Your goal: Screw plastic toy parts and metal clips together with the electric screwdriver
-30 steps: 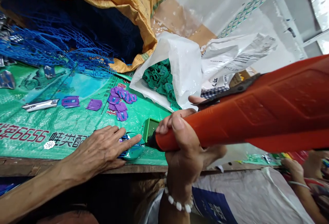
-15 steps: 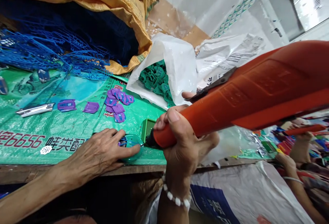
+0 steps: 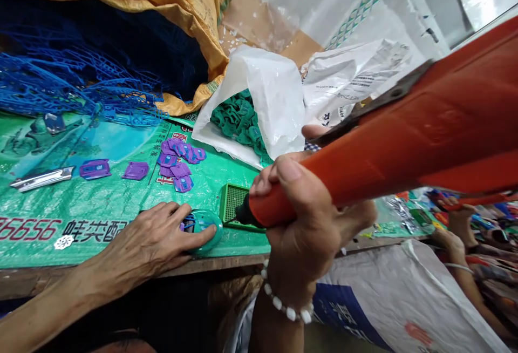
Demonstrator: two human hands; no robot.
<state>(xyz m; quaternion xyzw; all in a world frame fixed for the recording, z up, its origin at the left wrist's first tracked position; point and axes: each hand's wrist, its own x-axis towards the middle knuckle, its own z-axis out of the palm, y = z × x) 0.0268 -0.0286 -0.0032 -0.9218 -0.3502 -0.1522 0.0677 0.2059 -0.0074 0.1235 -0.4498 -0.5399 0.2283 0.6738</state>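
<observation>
My right hand [image 3: 311, 223] is wrapped round an orange electric screwdriver [image 3: 388, 148], its thumb along the barrel. The tool slants down to the left, and its dark nose hangs over a small green mesh-bottomed tray [image 3: 224, 202]. Whether a screw sits on the bit is too small to tell. My left hand [image 3: 156, 234] holds a round teal plastic part [image 3: 213, 237] against the table edge, thumb across its top. Blue and purple pieces show inside that part, half hidden by the fingers. Several flat purple plastic pieces [image 3: 182, 170] lie beyond it.
A yellow sack [image 3: 190, 18] spills blue plastic frames [image 3: 81, 86] at the back left. Beside it a white bag [image 3: 279, 104] holds green parts [image 3: 238, 118]. A silvery strip [image 3: 42, 178] lies at left. At far right, another person's hands [image 3: 455, 229] work with a similar orange tool.
The screwdriver's tip has left the teal part and moved right, over the green tray. My left hand stays on the part. The whole view has shifted slightly.
</observation>
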